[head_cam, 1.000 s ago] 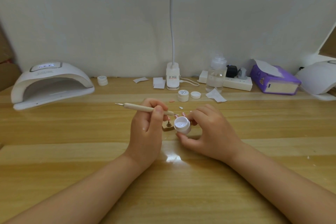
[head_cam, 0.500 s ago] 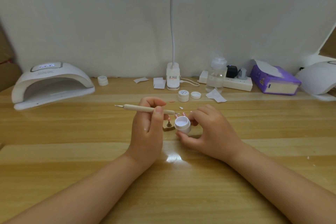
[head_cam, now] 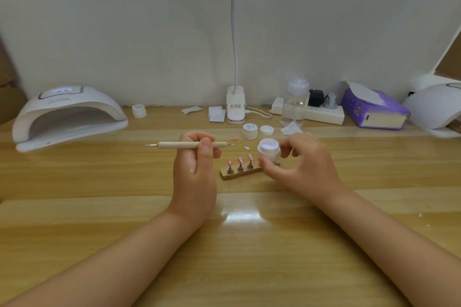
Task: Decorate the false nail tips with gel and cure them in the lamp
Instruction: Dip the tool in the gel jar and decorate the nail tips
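Left hand (head_cam: pixel 194 169) has its fingers curled round a wooden dotting tool (head_cam: pixel 189 145), thumb on top, the stick lying level with a metal tip poking out each side. Right hand (head_cam: pixel 299 164) pinches a small open white jar (head_cam: pixel 269 149) between thumb and fingertips, holding it up just above the right end of the little wooden stand (head_cam: pixel 243 172). On that stand, three pink nail tips (head_cam: pixel 240 160) sit upright on their pegs in a row, right between the two hands near the middle of the table (head_cam: pixel 99 207). Just behind them lie a loose pale tip (head_cam: pixel 247 148) and a pinkish one (head_cam: pixel 234 139) flat on the wood. Further back, a closed jar (head_cam: pixel 250 131) and a loose lid (head_cam: pixel 267 130) sit side by side. Along the back edge: the curing lamp (head_cam: pixel 67 114) at the left corner with its display lit, another small jar (head_cam: pixel 139 110) beside it, the desk lamp's base (head_cam: pixel 235 105) in the middle, a clear bottle (head_cam: pixel 294 104), a power strip (head_cam: pixel 321 113), and a purple tissue box (head_cam: pixel 374 111) toward the right
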`<move>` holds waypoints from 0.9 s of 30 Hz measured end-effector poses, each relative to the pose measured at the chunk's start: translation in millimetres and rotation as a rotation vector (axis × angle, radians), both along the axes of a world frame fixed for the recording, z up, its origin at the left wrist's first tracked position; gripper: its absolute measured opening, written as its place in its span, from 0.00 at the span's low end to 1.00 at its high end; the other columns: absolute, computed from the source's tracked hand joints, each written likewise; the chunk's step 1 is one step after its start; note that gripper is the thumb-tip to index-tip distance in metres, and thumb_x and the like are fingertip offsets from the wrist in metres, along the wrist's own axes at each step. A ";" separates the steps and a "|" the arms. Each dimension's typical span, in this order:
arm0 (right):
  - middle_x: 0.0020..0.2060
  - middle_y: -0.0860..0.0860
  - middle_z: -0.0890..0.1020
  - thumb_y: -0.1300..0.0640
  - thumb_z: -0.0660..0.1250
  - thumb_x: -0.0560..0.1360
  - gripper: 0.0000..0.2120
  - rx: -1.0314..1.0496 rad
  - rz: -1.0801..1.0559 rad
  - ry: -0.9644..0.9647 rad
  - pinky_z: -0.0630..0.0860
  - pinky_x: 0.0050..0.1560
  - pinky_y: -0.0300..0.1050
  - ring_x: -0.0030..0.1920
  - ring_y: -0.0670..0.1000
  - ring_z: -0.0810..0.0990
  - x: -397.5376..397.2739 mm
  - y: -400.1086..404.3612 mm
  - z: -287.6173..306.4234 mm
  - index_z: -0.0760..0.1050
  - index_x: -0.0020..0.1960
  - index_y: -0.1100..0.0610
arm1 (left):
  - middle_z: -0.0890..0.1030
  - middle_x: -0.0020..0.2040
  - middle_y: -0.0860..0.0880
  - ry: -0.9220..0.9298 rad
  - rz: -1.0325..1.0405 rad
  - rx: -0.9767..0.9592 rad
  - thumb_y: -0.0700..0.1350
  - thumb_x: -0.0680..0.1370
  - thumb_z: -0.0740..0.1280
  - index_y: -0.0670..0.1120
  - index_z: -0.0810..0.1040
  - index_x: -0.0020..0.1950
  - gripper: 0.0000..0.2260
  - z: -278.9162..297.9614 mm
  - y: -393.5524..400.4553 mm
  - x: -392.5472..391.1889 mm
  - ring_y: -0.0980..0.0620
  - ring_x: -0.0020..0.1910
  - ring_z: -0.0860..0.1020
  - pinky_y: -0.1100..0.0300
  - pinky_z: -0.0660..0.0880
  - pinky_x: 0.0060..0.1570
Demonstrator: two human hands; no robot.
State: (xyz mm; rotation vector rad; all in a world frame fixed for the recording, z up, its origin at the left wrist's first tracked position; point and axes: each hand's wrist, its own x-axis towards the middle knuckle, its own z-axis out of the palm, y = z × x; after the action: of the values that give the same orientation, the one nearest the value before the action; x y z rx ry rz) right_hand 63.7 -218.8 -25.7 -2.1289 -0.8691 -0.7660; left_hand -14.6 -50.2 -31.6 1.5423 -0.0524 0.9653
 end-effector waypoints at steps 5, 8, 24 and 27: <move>0.27 0.46 0.69 0.47 0.74 0.66 0.16 0.052 -0.227 0.134 0.61 0.32 0.37 0.31 0.45 0.67 23.6 -16.8 -2.5 0.70 0.31 0.53 | 0.75 0.36 0.51 0.011 -0.004 -0.005 0.47 0.77 0.56 0.49 0.71 0.44 0.06 0.8 -0.4 -0.7 0.64 0.36 0.75 0.74 0.69 0.40; 0.27 0.44 0.67 0.45 0.72 0.66 0.17 -0.007 -0.332 0.206 0.58 0.31 0.41 0.32 0.47 0.66 30.9 -22.6 -3.7 0.65 0.30 0.49 | 0.75 0.35 0.51 0.010 -0.004 0.001 0.46 0.77 0.56 0.48 0.71 0.44 0.06 0.9 -0.6 -1.1 0.64 0.35 0.75 0.74 0.69 0.40; 0.40 0.50 0.79 0.49 0.67 0.67 0.17 -0.103 -0.414 0.420 0.71 0.45 0.47 0.50 0.56 0.76 31.4 -16.8 -4.0 0.79 0.49 0.58 | 0.75 0.34 0.54 0.002 -0.010 -0.002 0.47 0.77 0.57 0.49 0.71 0.44 0.05 -1.1 0.8 -0.4 0.64 0.35 0.75 0.74 0.69 0.40; 0.35 0.43 0.70 0.49 0.67 0.66 0.15 0.080 -0.283 0.284 0.67 0.44 0.42 0.42 0.47 0.72 17.3 -7.3 9.1 0.77 0.49 0.56 | 0.76 0.33 0.55 -0.003 -0.012 0.000 0.47 0.77 0.57 0.50 0.72 0.43 0.05 -1.2 0.7 0.1 0.63 0.36 0.75 0.73 0.70 0.40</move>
State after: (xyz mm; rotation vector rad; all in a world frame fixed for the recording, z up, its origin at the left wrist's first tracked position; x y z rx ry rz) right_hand 81.0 -226.1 -16.6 -2.2449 -0.3876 -0.6036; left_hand -14.5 -49.5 -32.9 1.5387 -0.0636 0.9577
